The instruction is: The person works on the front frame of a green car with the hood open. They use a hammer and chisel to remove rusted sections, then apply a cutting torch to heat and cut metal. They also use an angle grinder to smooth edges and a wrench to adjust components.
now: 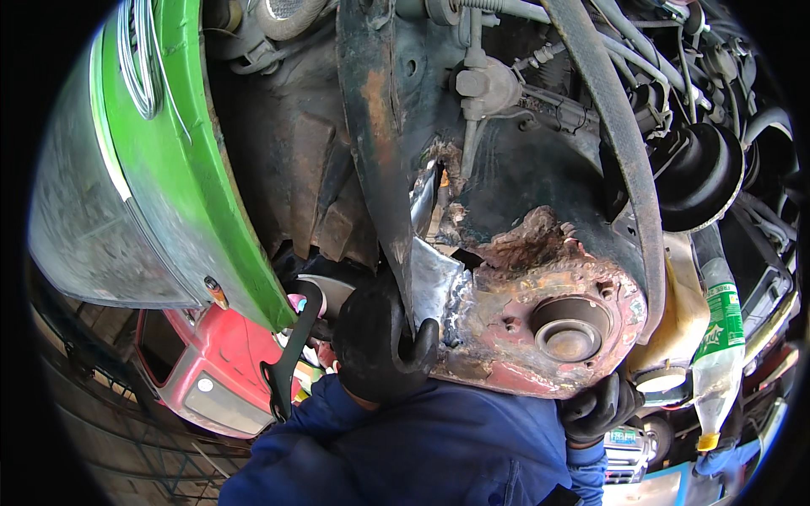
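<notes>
My left hand [381,339], in a black glove, is closed around the lower end of a dark, rust-streaked metal flange [384,160]. One finger curls up at the flange's edge; the others are hidden. Right beside it, a bright sheet-metal patch [434,274] meets the reddish, corroded strut tower [498,337], with rough silvery weld marks along the joint. Above the patch is a ragged, rusted hole [441,190]. Below the tower's right edge, my right hand [601,408], also black-gloved, has its fingers curled; whatever it grips cannot be made out.
A green body panel [181,143] with coiled silver wire [142,67] is at left, near a black bracket [291,363]. At right are a strip-like bar [624,126], a yellowed reservoir [675,312] and a plastic bottle [717,371]. A red vehicle [224,337] stands behind.
</notes>
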Motion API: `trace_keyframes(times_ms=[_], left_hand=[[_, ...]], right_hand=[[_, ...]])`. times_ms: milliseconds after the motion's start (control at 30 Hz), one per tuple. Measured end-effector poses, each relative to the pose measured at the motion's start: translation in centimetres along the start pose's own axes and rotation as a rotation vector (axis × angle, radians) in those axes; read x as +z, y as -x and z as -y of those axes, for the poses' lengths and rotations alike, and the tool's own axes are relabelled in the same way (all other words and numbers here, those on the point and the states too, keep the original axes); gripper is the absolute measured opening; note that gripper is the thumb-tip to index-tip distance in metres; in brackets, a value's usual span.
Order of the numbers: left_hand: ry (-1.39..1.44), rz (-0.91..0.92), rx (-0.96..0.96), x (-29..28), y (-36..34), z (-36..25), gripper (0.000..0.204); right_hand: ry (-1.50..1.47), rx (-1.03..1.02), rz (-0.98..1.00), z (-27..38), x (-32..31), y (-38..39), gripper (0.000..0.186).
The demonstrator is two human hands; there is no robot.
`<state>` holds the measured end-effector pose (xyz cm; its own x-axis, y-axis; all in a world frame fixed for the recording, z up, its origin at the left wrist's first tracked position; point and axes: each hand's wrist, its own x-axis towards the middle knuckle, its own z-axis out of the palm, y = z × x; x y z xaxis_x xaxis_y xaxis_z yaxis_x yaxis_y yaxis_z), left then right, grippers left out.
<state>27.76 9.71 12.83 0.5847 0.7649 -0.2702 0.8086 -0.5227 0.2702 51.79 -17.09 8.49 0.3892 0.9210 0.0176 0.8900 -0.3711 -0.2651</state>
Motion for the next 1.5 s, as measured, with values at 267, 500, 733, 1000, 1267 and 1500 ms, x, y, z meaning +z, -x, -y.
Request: trace_keyframes(times_ms=[267,500,733,1000,1267,1500], left_hand=[[0.014,0.070,-0.038,0.1,0.7,0.2,0.071],[0.015,0.025,-0.007,0.2,0.4,0.1,0.069],[0.069,-0.032,0.013,0.1,-0.7,0.4,0.065],[0.178,-0.090,0.031,-0.1,-0.6,1.1,0.064],[0.223,-0.162,0.028,0.4,0.1,1.3,0.056],[0.220,-0.207,0.019,0.6,0.3,1.2,0.054]], right_hand=[[0.001,0.000,0.019,0.0,-0.3,0.0,0.046],[-0.013,-0.005,0.015,-0.3,-0.3,0.4,0.047],[-0.019,-0.001,-0.018,-0.3,0.2,0.1,0.044],[-0.041,0.011,-0.047,0.1,0.5,-0.3,0.045],[-0.052,0.038,-0.058,-0.1,0.8,0.0,0.056],[-0.035,-0.003,-0.079,-0.2,0.9,-0.1,0.054]])
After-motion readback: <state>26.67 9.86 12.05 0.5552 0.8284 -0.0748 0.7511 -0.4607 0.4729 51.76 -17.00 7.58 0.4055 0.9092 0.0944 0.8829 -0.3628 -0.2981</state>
